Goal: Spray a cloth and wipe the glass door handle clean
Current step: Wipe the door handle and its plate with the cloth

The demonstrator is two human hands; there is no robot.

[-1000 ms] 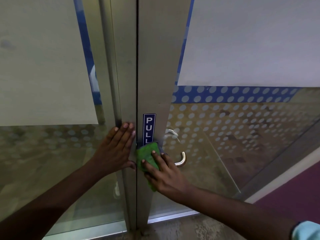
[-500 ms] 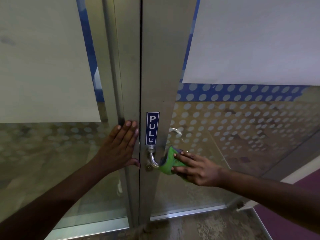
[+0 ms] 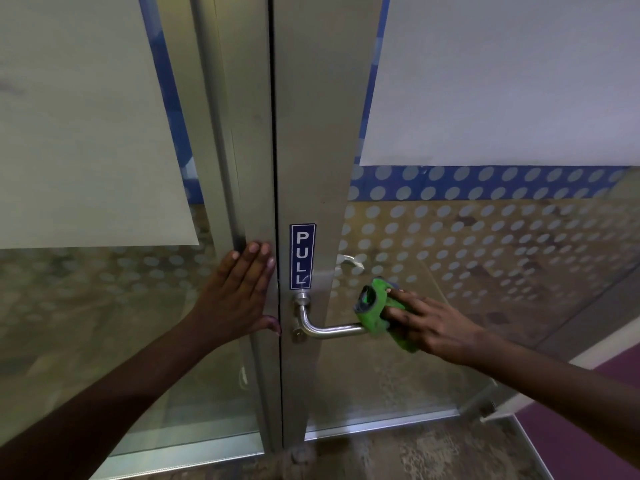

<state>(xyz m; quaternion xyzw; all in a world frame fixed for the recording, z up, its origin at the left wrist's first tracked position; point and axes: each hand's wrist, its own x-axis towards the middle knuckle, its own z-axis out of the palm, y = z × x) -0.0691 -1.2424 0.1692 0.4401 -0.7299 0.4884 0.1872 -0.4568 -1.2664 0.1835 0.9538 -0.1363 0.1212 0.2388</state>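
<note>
Right hand pressing green cloth around handle, left hand flat on frame

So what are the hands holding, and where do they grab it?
The right hand holds a green cloth, bunched around the free end of the door handle. The left hand holds nothing; it lies flat on the frame.

I have one view only, from the head camera: it looks forward and slightly down, close to the glass door, its handle near centre.
</note>
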